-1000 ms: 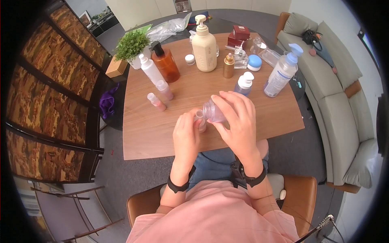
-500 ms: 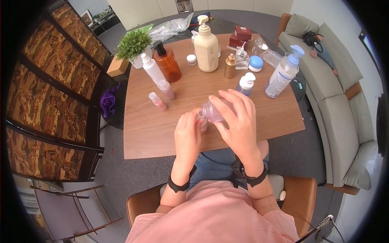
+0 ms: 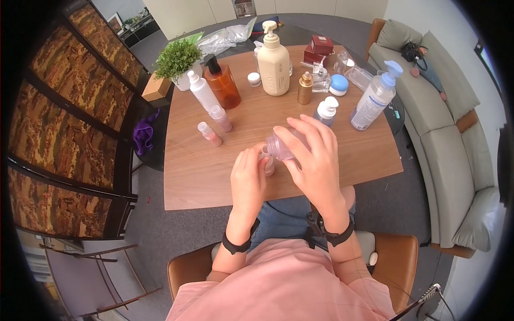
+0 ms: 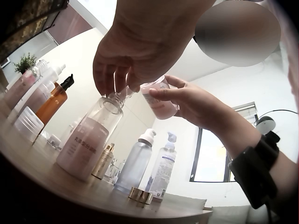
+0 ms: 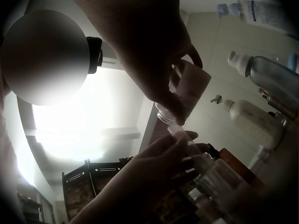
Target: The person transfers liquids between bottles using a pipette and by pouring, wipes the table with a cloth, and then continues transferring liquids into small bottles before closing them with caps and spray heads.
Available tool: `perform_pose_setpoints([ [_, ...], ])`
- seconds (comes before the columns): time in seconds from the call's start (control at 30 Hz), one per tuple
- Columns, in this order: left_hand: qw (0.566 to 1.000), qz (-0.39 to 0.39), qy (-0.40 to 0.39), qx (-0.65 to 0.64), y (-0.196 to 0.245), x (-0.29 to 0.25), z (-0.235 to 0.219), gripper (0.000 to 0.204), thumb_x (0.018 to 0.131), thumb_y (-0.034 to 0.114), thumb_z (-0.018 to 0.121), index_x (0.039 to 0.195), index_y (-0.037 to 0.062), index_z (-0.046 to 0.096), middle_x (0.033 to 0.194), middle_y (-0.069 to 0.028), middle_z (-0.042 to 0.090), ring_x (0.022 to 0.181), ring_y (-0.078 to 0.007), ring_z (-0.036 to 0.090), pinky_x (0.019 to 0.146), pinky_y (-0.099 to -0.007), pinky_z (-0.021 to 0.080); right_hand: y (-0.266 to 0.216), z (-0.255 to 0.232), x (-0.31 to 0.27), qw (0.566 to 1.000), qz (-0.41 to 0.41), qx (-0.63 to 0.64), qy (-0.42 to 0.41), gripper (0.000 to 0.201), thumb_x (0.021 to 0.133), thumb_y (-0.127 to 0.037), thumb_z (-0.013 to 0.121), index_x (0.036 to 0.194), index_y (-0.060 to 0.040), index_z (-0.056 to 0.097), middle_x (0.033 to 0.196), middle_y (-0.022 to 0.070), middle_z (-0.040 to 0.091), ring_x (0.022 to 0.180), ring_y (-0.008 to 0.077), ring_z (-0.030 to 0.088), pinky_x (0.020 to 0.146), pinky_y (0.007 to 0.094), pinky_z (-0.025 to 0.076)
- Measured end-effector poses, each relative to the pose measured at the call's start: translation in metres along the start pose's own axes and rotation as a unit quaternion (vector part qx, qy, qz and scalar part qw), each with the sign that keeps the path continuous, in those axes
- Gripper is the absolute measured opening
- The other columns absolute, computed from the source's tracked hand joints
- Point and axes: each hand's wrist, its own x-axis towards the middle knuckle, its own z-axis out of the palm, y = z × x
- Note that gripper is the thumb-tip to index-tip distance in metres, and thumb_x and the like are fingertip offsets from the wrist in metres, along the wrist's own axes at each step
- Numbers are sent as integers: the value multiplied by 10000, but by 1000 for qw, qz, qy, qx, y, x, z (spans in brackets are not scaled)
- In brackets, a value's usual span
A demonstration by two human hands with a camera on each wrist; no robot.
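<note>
My left hand (image 3: 247, 176) grips the neck of a clear bottle (image 4: 86, 144) that stands on the table near its front edge. Pink liquid fills much of this bottle, and printed characters run down its side. With my right hand (image 3: 317, 160) I hold a translucent pinkish bottle (image 3: 281, 148), fingers and thumb on opposite sides. It is tipped on its side, open neck to the left, right at the standing bottle's mouth. In the right wrist view the tilted bottle (image 5: 194, 84) points downward to the left hand's fingers (image 5: 180, 144).
Two small pink bottles (image 3: 209, 134) stand to the left, near an amber pump bottle (image 3: 221, 85) and a potted plant (image 3: 176, 60). A cream pump bottle (image 3: 274, 69) is farther back. To the right are a small white-pump bottle (image 3: 326, 111), a gold cap (image 4: 140, 196) and a blue-topped pump bottle (image 3: 373, 101).
My right hand has turned slightly, its far fingers a little higher, still holding the tipped bottle. My left hand keeps its grip on the standing bottle. The head view has shifted slightly.
</note>
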Motion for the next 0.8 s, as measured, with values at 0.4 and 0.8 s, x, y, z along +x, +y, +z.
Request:
perform_pose_setpoints([
  [0.4, 1000, -1, 4, -8, 0, 0, 0, 238, 858, -7, 597, 1094, 22, 588, 896, -156, 596, 852, -347, 579, 736, -421, 464, -2, 0, 4, 1000, -9, -14, 0, 513, 682, -37, 707, 1178, -150, 641, 1205, 82, 555, 1209, 292, 478, 1006, 467, 378],
  [0.8, 1000, -20, -11, -7, 2, 0, -2, 178, 883, -7, 580, 1061, -15, 580, 934, -196, 614, 881, -381, 596, 767, -414, 471, -4, 0, 5, 1000, -17, -26, 7, 456, 726, -32, 662, 1167, -150, 642, 1203, 83, 568, 1227, 295, 482, 1023, 477, 366],
])
